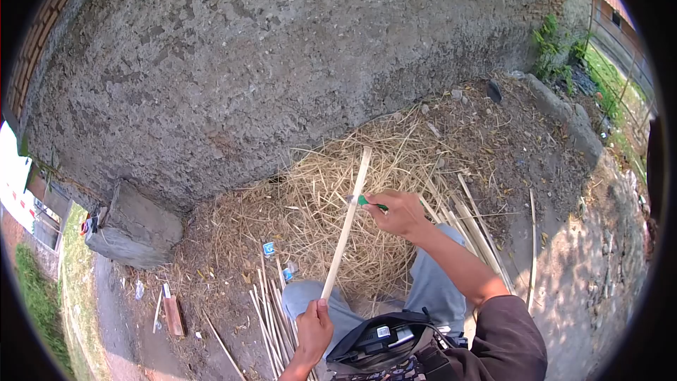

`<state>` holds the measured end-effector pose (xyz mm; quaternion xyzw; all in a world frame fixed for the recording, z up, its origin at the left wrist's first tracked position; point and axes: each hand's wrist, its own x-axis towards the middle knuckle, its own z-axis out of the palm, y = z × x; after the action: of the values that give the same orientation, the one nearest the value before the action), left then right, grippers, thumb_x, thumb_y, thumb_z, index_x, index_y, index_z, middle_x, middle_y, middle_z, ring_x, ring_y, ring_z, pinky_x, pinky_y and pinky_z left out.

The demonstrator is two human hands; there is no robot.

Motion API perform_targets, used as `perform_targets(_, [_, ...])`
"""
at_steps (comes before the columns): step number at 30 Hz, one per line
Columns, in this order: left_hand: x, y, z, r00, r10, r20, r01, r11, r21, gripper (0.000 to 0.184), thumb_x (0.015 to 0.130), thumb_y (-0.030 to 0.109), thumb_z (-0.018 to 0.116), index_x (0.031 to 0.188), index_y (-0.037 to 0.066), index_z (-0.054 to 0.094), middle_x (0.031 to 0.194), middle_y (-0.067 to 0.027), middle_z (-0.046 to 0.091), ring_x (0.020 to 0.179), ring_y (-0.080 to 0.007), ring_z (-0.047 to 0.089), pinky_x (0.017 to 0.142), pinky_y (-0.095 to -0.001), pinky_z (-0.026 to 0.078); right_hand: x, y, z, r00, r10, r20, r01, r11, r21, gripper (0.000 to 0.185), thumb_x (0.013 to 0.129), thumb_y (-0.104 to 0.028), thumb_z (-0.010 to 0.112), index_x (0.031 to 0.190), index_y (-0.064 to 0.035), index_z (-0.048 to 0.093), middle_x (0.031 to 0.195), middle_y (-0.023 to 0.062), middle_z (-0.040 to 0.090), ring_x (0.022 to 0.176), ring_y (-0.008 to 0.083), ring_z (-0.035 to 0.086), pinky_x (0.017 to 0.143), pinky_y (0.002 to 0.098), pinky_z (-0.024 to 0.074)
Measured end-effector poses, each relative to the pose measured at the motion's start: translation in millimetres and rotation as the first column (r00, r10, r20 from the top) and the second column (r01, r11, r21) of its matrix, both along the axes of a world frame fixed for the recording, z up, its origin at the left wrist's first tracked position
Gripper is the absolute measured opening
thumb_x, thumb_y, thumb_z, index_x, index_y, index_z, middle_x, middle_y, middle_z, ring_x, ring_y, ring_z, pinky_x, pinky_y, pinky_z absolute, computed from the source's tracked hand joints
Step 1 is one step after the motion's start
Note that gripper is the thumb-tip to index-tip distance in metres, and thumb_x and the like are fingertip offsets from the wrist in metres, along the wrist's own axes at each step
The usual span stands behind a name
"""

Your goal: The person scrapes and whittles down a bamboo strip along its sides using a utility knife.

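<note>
My left hand [314, 329] is closed around the near end of a long, pale bamboo strip [343, 241]. The strip slants up and away from me over a heap of thin shavings [384, 254]. My right hand [399, 214] grips a small green-handled knife [364, 200], most of its handle hidden by the fingers. Its short blade meets the strip beyond the middle; whether it cuts in, I cannot tell.
Thin strips [271, 310] lie left of my legs, wider bamboo pieces [479, 236] on the right. A rough wall [282, 63] rises ahead. At left are a concrete block [144, 229] and a reddish-brown block [173, 315]. A bag [381, 342] rests at my lap.
</note>
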<state>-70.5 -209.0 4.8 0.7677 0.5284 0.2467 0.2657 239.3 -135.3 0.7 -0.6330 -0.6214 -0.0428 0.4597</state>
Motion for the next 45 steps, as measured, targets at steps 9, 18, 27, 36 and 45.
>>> perform_targets(9, [-1.4,-0.7,2.5,1.000,0.023,-0.019,-0.023,0.999,-0.040,0.027,0.101,0.020,0.051,0.089,-0.001,0.061,0.061,-0.0217,0.061,0.056,-0.0414,0.064,0.050,-0.0470,0.047,-3.7,8.1,-6.0,0.999,0.029,0.042,-0.027,0.999,-0.047,0.014,0.084,-0.028,0.072,0.091,-0.0171,0.077,0.075,0.0068,0.072,0.053,0.0247,0.065,0.044,0.0383,0.0478])
perform_targets(18, [4.4,9.4,8.0,0.994,0.094,-0.059,-0.100,0.989,-0.113,0.030,0.102,0.019,0.049,0.087,-0.003,0.062,0.064,-0.0233,0.062,0.058,-0.0410,0.065,0.053,-0.0464,0.047,-13.1,25.4,-11.3,0.999,0.042,0.009,-0.041,0.999,-0.026,0.022,0.087,-0.026,0.069,0.104,-0.0131,0.072,0.075,0.0083,0.071,0.055,0.0265,0.065,0.047,0.0383,0.0491])
perform_targets(27, [21.6,44.0,-15.9,0.995,0.014,0.104,0.000,0.991,-0.133,0.033,0.103,0.019,0.048,0.081,-0.003,0.060,0.057,-0.0142,0.055,0.049,-0.0243,0.053,0.051,-0.0389,0.041,-1.4,19.0,-8.5,0.867,0.141,0.478,0.161,0.829,-0.536,0.023,0.085,-0.013,0.063,0.102,0.0016,0.058,0.076,0.0175,0.068,0.063,0.0266,0.071,0.052,0.0388,0.0550])
perform_targets(36, [63.2,57.0,-4.3,0.981,-0.184,0.065,0.193,0.964,-0.184,0.036,0.102,0.022,0.046,0.082,-0.004,0.062,0.067,-0.0256,0.060,0.065,-0.0447,0.061,0.061,-0.0502,0.045,64.9,46.5,-9.6,0.788,0.038,0.614,0.363,0.777,-0.514,0.009,0.082,-0.008,0.063,0.084,-0.0062,0.071,0.085,0.0084,0.072,0.073,0.0262,0.073,0.057,0.0382,0.0583])
perform_targets(45, [81.1,54.9,11.4,0.980,-0.171,0.103,0.196,0.924,-0.329,0.040,0.105,0.025,0.041,0.080,-0.002,0.059,0.058,-0.0104,0.054,0.050,-0.0216,0.054,0.053,-0.0394,0.043,93.3,52.6,-12.5,0.759,0.010,0.651,0.409,0.770,-0.489,0.010,0.083,-0.013,0.066,0.084,-0.0091,0.074,0.088,0.0097,0.074,0.081,0.0268,0.074,0.064,0.0374,0.0594])
